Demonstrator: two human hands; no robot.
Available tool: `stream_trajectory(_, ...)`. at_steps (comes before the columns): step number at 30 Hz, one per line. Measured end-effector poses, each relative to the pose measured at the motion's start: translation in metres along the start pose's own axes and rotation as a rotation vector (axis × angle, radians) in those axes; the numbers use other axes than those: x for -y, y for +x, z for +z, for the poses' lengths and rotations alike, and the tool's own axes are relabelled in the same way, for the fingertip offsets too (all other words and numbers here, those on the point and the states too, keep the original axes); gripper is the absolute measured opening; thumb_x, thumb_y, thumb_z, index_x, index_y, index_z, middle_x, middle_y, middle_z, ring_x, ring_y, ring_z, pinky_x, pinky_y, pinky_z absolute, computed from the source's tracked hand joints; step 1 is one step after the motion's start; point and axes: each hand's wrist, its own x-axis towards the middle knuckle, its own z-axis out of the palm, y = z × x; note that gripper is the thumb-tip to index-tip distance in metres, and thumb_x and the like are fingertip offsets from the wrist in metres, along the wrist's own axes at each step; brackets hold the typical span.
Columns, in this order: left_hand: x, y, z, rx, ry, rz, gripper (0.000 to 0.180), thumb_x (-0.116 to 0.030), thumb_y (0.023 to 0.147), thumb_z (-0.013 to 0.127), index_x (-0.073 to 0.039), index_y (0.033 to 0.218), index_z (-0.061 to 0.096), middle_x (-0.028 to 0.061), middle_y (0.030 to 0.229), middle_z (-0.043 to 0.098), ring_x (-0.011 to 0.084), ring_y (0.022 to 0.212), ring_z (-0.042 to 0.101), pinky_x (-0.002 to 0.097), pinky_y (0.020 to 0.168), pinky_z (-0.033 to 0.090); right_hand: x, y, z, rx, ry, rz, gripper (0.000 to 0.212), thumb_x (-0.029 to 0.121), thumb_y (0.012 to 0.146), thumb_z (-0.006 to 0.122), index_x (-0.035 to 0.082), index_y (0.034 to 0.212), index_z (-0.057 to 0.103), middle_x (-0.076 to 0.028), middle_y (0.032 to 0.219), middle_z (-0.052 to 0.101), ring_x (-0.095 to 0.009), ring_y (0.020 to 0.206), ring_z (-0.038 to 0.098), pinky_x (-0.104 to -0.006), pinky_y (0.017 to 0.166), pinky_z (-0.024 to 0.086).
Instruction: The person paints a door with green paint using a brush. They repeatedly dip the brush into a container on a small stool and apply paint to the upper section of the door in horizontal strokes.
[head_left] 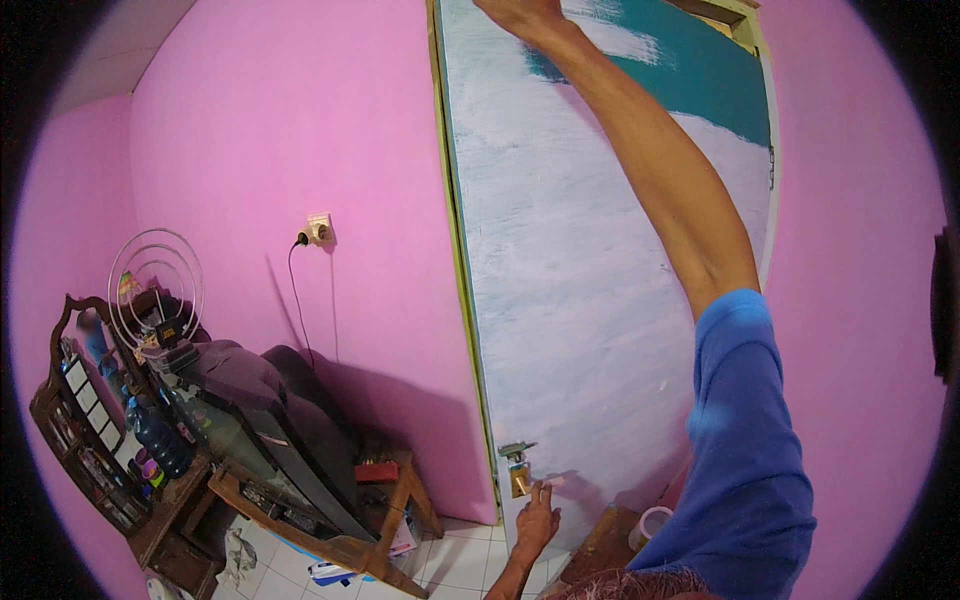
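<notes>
A door (pixel 570 290) stands in front of me, mostly covered in streaky whitish paint, with a teal patch (pixel 715 90) left showing at its upper right. My right arm, in a blue sleeve, reaches up across it. My right hand (pixel 520 12) is at the top edge of the view near the door's upper left; its fingers and anything in them are cut off. Low down, my left hand (pixel 537 522) is closed at the door handle (pixel 521 480) beside the lock plate, fingers pointing up over it.
A white round tub (pixel 654 522) stands on a brown wooden surface (pixel 603 548) at lower right. On the left are a television (pixel 270 440) on a wooden stand, a ring antenna (pixel 155 290), a mirrored dresser (pixel 85 440) and a blue water bottle (pixel 160 440). A cord hangs from a wall socket (pixel 319 230).
</notes>
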Motion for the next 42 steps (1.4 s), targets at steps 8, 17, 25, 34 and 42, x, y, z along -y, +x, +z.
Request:
stream_trajectory(8, 0.0, -0.001, -0.005, 0.042, -0.019, -0.004, 0.066, -0.022, 0.091, 0.072, -0.004, 0.147, 0.041, 0.0209, 0.149, 0.044, 0.0411, 0.103, 0.068, 0.0484, 0.083, 0.06, -0.106, -0.017, -0.024, -0.221, 0.26, 0.703, 0.041, 0.038, 0.092, 0.07, -0.001, 0.08, 0.069, -0.018, 0.071, 0.07, -0.028, 0.064, 0.069, -0.0438, 0.061, 0.053)
stream_trajectory(17, 0.001, -0.001, -0.003, 0.032, -0.022, 0.007, 0.067, -0.023, 0.09, 0.073, -0.004, 0.146, 0.041, 0.0211, 0.15, 0.043, 0.0405, 0.099, 0.07, 0.0479, 0.081, 0.06, -0.074, -0.04, -0.078, 0.013, 0.11, 0.105, 0.02, 0.026, 0.097, 0.068, 0.006, 0.098, 0.072, -0.009, 0.088, 0.072, -0.024, 0.081, 0.069, -0.0386, 0.069, 0.053)
stream_trajectory(25, 0.002, -0.001, -0.002, 0.031, 0.005, 0.005, 0.069, -0.021, 0.088, 0.075, -0.003, 0.145, 0.042, 0.0223, 0.15, 0.043, 0.0406, 0.098, 0.07, 0.0477, 0.08, 0.06, 0.005, -0.058, -0.055, 0.082, 0.396, 0.024, 0.019, 0.023, 0.097, 0.071, 0.004, 0.097, 0.071, -0.008, 0.084, 0.071, -0.02, 0.075, 0.068, -0.0337, 0.066, 0.055)
stream_trajectory(34, 0.003, 0.0, -0.001, 0.013, -0.012, 0.024, 0.067, -0.021, 0.09, 0.072, -0.004, 0.147, 0.042, 0.0205, 0.153, 0.042, 0.0384, 0.096, 0.07, 0.0482, 0.079, 0.059, -0.12, -0.056, -0.07, -0.164, -0.125, 0.69, 0.039, 0.035, 0.097, 0.064, -0.003, 0.093, 0.07, -0.02, 0.08, 0.072, -0.037, 0.072, 0.072, -0.0451, 0.065, 0.056)
stream_trajectory(42, -0.005, -0.009, -0.002, 0.038, 0.005, -0.006, 0.071, -0.021, 0.087, 0.076, -0.003, 0.146, 0.041, 0.0224, 0.152, 0.042, 0.041, 0.099, 0.07, 0.0481, 0.08, 0.06, -0.087, -0.036, -0.039, -0.113, -0.189, 0.317, 0.034, 0.031, 0.101, 0.059, -0.001, 0.1, 0.072, -0.019, 0.089, 0.074, -0.038, 0.081, 0.071, -0.0478, 0.072, 0.055)
